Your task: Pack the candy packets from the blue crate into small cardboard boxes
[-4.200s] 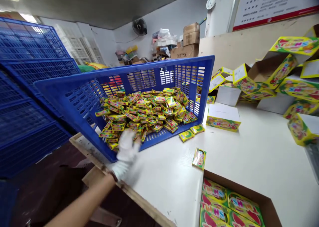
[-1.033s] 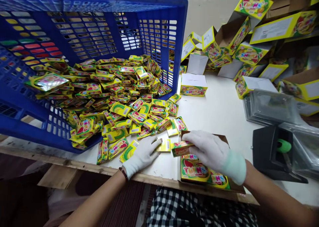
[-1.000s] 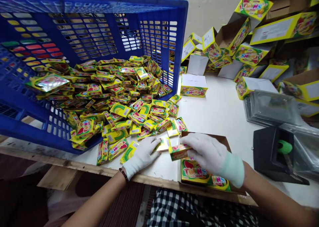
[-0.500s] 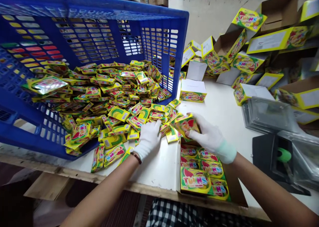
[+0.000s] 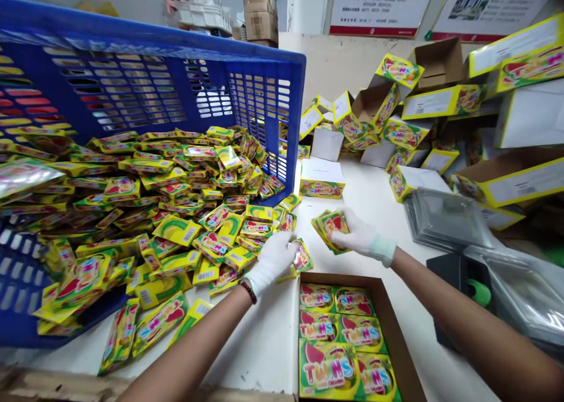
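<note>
My right hand [image 5: 363,235], in a white glove, grips a small fanned stack of yellow-green candy packets [image 5: 331,230] above the white tabletop. My left hand [image 5: 274,261], also gloved, is at the edge of the loose packet pile [image 5: 215,237]. Its fingers are curled against a single candy packet [image 5: 303,256] with a watermelon print; their hidden side makes the grip hard to see fully. In front of me is an open brown carton [image 5: 394,325] holding rows of "TWINS" packets [image 5: 329,371] face up.
A blue plastic crate [image 5: 288,64] lies tipped on its side at the left, packets spilling from it. Printed display boxes [image 5: 429,102] are heaped at the back right. Clear plastic trays [image 5: 445,214] and a black tape dispenser [image 5: 458,290] stand at the right. One white-topped box [image 5: 321,178] sits behind my hands.
My right hand with its packets has moved from over the carton to just beyond it. My left hand has come off the pile towards a packet near the carton. The view has tilted up.
</note>
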A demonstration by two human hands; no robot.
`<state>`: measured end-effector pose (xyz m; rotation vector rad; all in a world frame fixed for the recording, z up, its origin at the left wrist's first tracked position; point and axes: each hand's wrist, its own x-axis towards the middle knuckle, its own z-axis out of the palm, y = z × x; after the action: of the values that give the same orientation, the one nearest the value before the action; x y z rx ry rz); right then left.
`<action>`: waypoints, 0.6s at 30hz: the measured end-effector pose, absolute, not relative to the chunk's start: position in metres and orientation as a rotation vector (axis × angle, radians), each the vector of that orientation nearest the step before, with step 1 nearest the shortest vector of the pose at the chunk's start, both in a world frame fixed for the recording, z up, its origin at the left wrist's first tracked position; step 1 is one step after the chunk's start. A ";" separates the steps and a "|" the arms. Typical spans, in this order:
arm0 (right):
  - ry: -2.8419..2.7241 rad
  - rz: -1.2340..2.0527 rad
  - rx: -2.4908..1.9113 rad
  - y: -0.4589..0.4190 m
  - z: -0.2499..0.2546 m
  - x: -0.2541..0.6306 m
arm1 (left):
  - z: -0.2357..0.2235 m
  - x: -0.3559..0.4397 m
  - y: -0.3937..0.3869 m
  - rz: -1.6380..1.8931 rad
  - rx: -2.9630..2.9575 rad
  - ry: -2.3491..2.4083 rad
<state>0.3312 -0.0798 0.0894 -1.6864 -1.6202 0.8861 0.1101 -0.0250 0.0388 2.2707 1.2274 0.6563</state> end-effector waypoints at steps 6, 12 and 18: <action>-2.248 0.640 -2.023 -0.071 0.032 0.379 | 0.013 0.127 0.002 0.248 2.565 0.987; -2.334 0.674 -1.859 -0.078 0.016 0.394 | 0.016 0.163 0.028 0.210 2.622 0.837; -2.278 0.519 -1.686 -0.082 0.006 0.390 | 0.014 0.191 0.031 0.367 2.491 1.210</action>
<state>0.3901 -0.0822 0.0060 -1.6862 -2.2779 0.5188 0.1913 0.0307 0.0136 2.4907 1.2100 0.3666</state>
